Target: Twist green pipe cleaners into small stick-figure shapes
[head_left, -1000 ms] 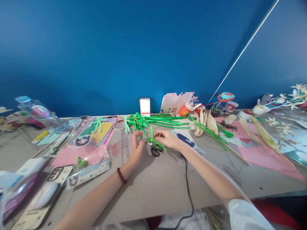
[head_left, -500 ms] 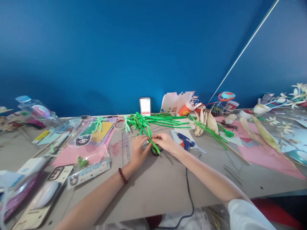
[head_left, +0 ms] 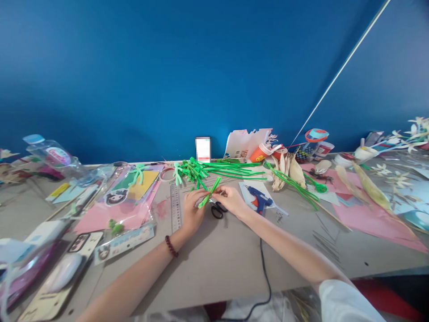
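Between my two hands are bright green pipe cleaners (head_left: pixel 215 184), pinched at their middle with fuzzy ends poking up and down. My left hand (head_left: pixel 195 208), with a dark red bead bracelet at the wrist, closes its fingers on them from the left. From the right, my right hand (head_left: pixel 231 199) grips them between thumb and fingertips. Black-handled scissors (head_left: pixel 217 211) lie on the table just beneath my hands, their far part hidden. A heap of green pipe cleaners (head_left: pixel 194 169) with long stems reaching right lies behind my hands.
A blue glue gun (head_left: pixel 260 197) rests on white paper right of my hands, its cable (head_left: pixel 264 264) running to the front edge. Left are a clear ruler (head_left: pixel 175 208) and a plastic bag of craft sheets (head_left: pixel 100 214). A phone (head_left: pixel 203 150) leans on the blue wall.
The pipe cleaners between my hands have turned: the lower end now points down-left and the upper end up-right. More of the scissors below shows. Both hands have stayed nearly in place.
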Tool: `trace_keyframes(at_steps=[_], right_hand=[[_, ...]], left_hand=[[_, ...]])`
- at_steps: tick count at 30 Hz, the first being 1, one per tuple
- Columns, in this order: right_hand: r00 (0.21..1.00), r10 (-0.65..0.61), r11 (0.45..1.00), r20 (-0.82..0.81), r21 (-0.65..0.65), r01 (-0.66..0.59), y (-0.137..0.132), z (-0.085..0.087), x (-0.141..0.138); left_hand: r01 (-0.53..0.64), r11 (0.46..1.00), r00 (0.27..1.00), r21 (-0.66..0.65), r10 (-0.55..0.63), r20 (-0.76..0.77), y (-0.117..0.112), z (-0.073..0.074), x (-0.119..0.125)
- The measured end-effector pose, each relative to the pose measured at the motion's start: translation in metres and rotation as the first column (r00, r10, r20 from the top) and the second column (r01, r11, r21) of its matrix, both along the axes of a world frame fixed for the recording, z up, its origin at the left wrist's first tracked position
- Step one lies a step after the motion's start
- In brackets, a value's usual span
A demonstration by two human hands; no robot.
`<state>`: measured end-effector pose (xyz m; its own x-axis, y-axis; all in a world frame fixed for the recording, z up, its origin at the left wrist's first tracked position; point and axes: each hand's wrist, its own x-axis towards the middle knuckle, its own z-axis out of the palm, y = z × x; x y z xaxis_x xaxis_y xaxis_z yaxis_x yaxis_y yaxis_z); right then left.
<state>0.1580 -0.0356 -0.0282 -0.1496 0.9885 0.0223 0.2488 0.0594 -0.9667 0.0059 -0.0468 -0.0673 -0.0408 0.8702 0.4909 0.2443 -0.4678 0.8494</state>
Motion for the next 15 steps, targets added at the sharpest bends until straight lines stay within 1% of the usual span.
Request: trace_keyframes(at_steps=[3, 7, 9, 11, 15], right_hand=[[0.999, -0.015, 0.997, 0.043, 0.08, 0.011, 0.0007, -0.0039, -0.0009], [0.995, -0.033, 0.985, 0.094, 0.172, 0.017, 0.0008, -0.0081, -0.0014], [0.99, -0.05, 0.973, 0.128, 0.228, 0.02, -0.0002, -0.0091, -0.0018], [0.984, -0.066, 0.96, 0.163, 0.28, 0.018, -0.0015, -0.0094, -0.0021], [0.978, -0.085, 0.943, 0.19, 0.333, 0.017, -0.0027, -0.0092, -0.002]], left_hand=[[-0.031, 1.0, 0.999, 0.0, 0.031, 0.035, 0.0007, 0.0005, 0.001], [-0.034, 0.998, 0.996, -0.054, 0.038, 0.083, 0.0, 0.0036, 0.0024], [-0.026, 0.996, 0.995, -0.08, 0.034, 0.097, -0.0007, 0.0049, 0.0031], [-0.018, 0.993, 0.989, -0.113, 0.034, 0.146, -0.0011, 0.0056, 0.0044], [0.031, 0.986, 0.967, -0.166, 0.012, 0.254, -0.0004, 0.0053, 0.0088]])
